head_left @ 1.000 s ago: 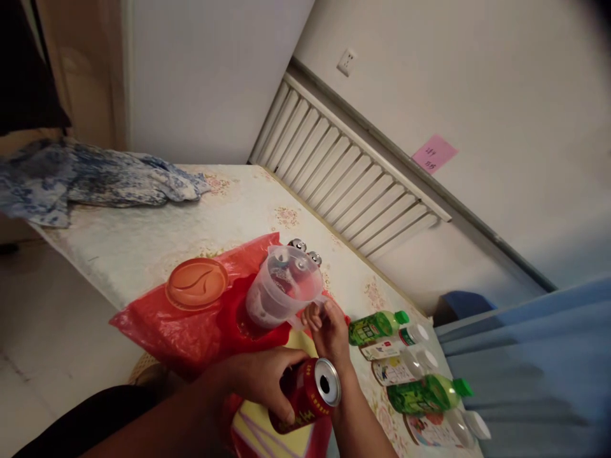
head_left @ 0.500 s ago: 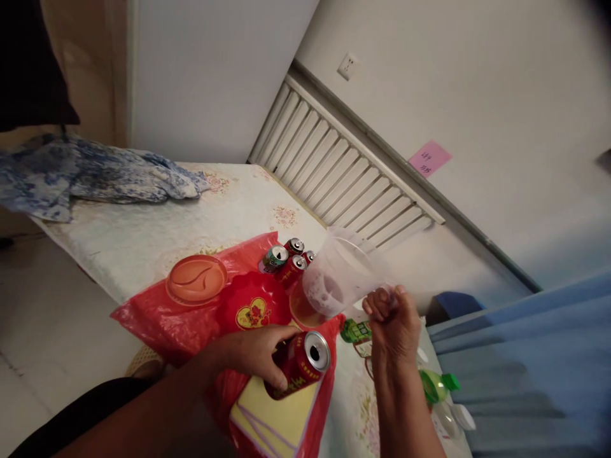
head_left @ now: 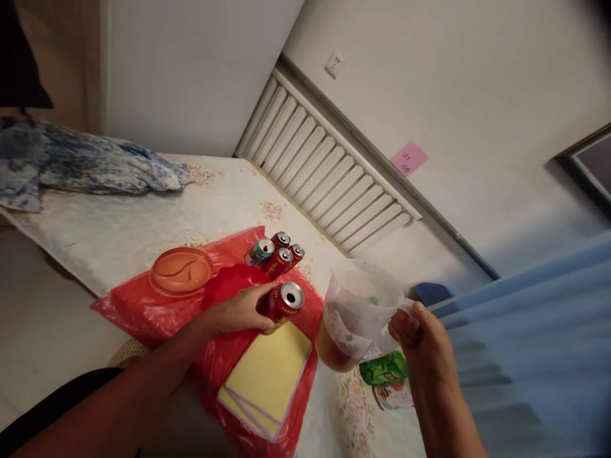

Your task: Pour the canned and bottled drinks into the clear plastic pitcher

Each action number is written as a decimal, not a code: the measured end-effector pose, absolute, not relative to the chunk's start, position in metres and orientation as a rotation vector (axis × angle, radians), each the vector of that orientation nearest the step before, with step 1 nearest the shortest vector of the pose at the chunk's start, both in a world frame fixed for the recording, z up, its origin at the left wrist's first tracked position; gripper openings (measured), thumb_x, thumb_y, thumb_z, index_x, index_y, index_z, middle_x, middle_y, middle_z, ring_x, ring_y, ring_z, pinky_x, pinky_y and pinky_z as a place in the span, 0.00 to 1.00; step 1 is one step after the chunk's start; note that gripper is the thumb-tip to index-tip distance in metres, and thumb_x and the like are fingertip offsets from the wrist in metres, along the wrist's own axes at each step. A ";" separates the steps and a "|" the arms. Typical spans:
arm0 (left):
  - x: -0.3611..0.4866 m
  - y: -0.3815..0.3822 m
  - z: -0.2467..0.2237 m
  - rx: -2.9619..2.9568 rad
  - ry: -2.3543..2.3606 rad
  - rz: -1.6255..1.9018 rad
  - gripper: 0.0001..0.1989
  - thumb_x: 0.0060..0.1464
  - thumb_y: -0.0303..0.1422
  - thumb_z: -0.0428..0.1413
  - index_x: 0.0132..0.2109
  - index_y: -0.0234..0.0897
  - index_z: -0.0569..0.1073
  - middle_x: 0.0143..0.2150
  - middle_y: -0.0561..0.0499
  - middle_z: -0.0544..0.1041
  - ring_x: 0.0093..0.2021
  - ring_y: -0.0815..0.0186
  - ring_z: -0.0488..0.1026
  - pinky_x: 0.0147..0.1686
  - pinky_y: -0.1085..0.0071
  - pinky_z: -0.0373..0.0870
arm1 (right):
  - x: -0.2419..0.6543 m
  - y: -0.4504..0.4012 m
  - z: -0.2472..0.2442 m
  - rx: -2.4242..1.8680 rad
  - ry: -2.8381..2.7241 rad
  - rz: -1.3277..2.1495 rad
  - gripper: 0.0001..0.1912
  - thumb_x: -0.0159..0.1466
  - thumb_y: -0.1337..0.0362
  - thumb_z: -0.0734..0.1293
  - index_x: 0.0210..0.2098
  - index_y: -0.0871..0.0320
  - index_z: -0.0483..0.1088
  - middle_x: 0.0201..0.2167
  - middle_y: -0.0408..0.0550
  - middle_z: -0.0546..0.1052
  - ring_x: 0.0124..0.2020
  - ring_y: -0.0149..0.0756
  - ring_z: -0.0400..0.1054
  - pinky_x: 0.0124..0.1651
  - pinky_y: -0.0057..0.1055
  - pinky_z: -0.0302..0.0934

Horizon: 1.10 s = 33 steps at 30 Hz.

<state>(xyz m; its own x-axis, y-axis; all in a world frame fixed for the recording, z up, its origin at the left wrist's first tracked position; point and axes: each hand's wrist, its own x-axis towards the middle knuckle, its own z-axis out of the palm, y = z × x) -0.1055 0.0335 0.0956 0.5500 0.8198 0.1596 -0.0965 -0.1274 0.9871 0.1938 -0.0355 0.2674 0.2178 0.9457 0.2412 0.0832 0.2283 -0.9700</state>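
Observation:
My left hand (head_left: 245, 310) is wrapped round an opened red drink can (head_left: 282, 308), upright above the red plastic bag (head_left: 157, 321). In my right hand (head_left: 420, 334) is the handle of a clear plastic measuring jug (head_left: 358, 305), raised and tilted, with brown foamy liquid in its bottom. Partly hidden behind the left hand is a red scalloped dish (head_left: 229, 280). Yellow cloths with purple edging (head_left: 270, 375) lie on the bag just below the held can. Several more cans (head_left: 278, 262) stand together beyond it, one of them green.
An orange divided dish (head_left: 181, 271) rests on the bag's left part. A green can (head_left: 383, 369) lies near the right forearm. Blue patterned fabric (head_left: 114, 159) covers the table's far left. A white radiator (head_left: 324, 159) and a blue curtain (head_left: 534, 356) border the table (head_left: 219, 197).
The can in my left hand has moved up and left, toward the group of cans. The jug has shifted right and lower, away from that group, and is tilted less. The view has turned slightly right.

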 end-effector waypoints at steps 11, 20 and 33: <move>-0.110 0.040 0.086 1.619 0.778 0.973 0.36 0.41 0.32 0.62 0.60 0.39 0.66 0.58 0.48 0.75 0.58 0.53 0.71 0.56 0.63 0.67 | 0.201 -0.054 0.258 -1.314 -1.384 0.929 0.28 0.59 0.46 0.70 0.15 0.56 0.57 0.12 0.35 0.53 0.16 0.24 0.42 0.19 0.26 0.39; -0.112 0.046 0.082 1.690 0.850 1.025 0.33 0.42 0.32 0.62 0.58 0.40 0.68 0.57 0.48 0.75 0.58 0.52 0.70 0.56 0.62 0.66 | 0.191 -0.043 0.256 -1.428 -1.470 0.948 0.27 0.57 0.45 0.72 0.19 0.57 0.61 0.15 0.34 0.52 0.17 0.22 0.40 0.20 0.24 0.35; -0.112 0.047 0.083 1.727 0.900 1.007 0.33 0.41 0.31 0.61 0.58 0.41 0.67 0.58 0.49 0.75 0.58 0.54 0.71 0.57 0.64 0.67 | 0.182 -0.022 0.265 -1.544 -1.711 0.934 0.27 0.61 0.42 0.68 0.21 0.56 0.59 0.16 0.33 0.51 0.17 0.22 0.41 0.20 0.25 0.36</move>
<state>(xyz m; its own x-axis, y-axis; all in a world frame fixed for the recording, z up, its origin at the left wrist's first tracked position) -0.1121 0.0472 0.0830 0.3999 0.8849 0.2386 0.1381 -0.3156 0.9388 0.1818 -0.0215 0.2649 -0.1019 0.9948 0.0010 0.5371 0.0558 -0.8417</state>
